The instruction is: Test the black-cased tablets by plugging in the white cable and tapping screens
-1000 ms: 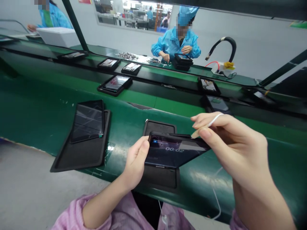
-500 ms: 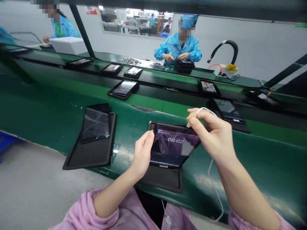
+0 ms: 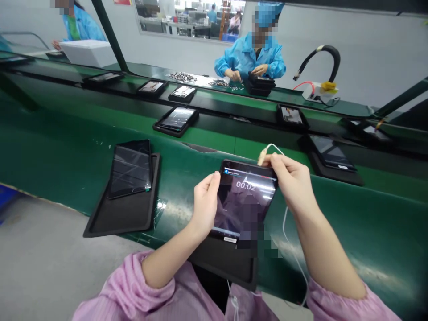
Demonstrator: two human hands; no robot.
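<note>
My left hand is closed on the left edge of a tablet, thumb on the front. Its lit screen reads 00:02, and it is tilted up towards me above a black foam tray. At the tablet's top right corner, my right hand is closed on a white cable. The cable's beige plug sticks out past the fingertips at the top edge. That hand touches the corner; how firmly it grips it, I cannot tell. The cable hangs down below my right wrist.
On the left, a second tablet lies askew on another black tray. Beyond the green bench, several trayed tablets stand along the line. Opposite, a co-worker handles a stack of black trays beside small parts.
The tablet has tipped up to face me more. My right hand has come down to its corner, and the plug now sits beyond the fingertips. The view has shifted slightly.
</note>
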